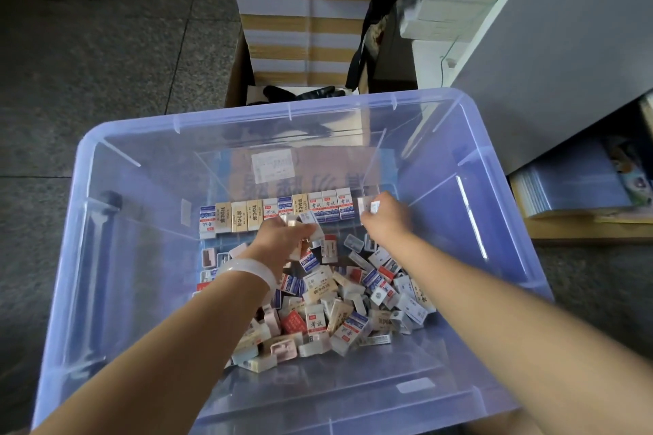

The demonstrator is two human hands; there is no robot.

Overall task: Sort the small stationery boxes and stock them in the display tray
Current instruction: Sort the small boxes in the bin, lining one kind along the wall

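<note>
Grey speckled floor [106, 56] surrounds a large clear plastic bin [116, 159], with stacked cartons [307, 28] beyond its far rim and a grey cabinet [551, 74] to the right of it. Inside the bin, a loose heap of small boxes [339, 307] covers the middle, and along the far edge of the heap stands a tidy row of boxes [275, 214], upright and side by side, running left to right.

Right hand [385, 219] sits at the right end of that row, its fingers pinching one small white box [371, 205]; the open gap just right of the row's last box lies directly ahead of it, so this hand seems the nearer for the next placement. Left hand [282, 240] reaches over the far side of the heap, just before the row's middle, fingers curled around several small boxes [311, 222].
</note>
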